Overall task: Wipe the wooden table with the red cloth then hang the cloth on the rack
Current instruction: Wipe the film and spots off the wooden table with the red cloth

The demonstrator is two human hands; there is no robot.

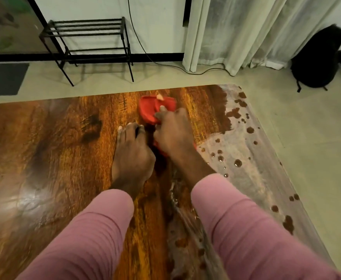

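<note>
R grip (173,132) holds red cloth (150,111) on wooden table (44,138); L grip (133,152) beside.

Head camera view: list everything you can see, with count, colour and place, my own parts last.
wooden table: one, brown, foreground
red cloth: one, red, table centre
pale film: one, grey with dark droplets, table's right
rack: one, black, floor by wall
curtain: one, white, upper right
backpack: one, black, far right floor
cable: one, black, wall to floor
mat: one, dark grey, left floor
sleeves: two, pink, bottom
left grip: one, fingers curled, beside cloth
right grip: one, holds cloth
</note>
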